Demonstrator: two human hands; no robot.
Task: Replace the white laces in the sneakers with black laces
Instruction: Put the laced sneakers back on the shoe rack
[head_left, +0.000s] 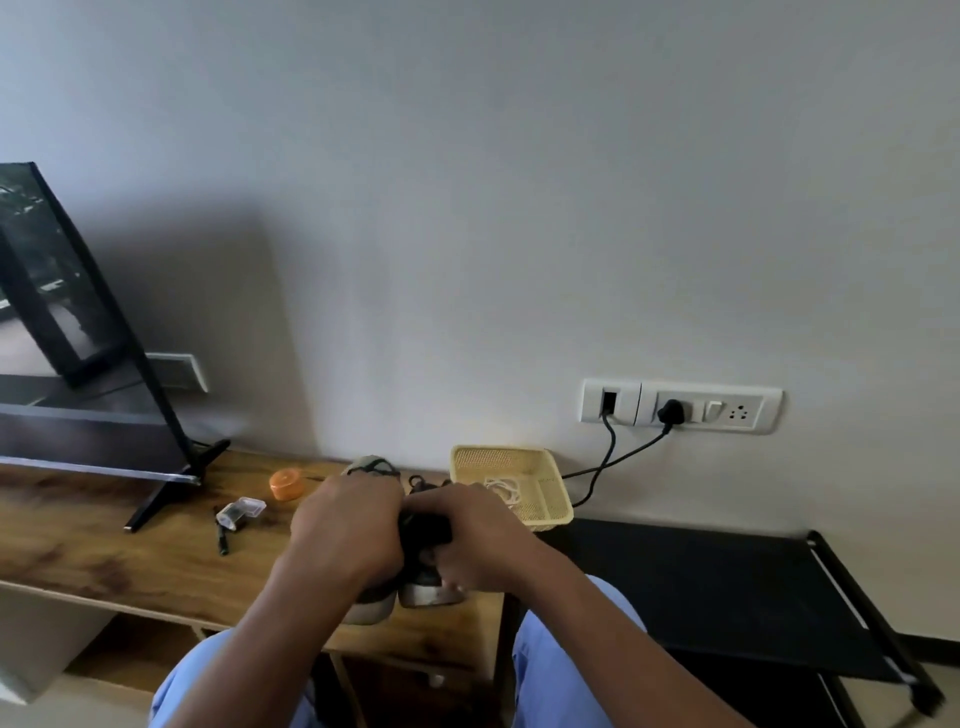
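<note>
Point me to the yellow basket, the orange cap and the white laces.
yellow basket (553, 512): head view, on its right front wall.
orange cap (287, 484): head view, on its middle.
white laces (504, 489): head view, on the coil lying inside the basket.

Soft, even daylight fills the room, dimmer toward the left. The television (67, 322) casts a broad, diffuse shadow on the wall (519, 182) behind it. The whole picture is slightly soft, with wide-angle bending toward the edges.
</note>
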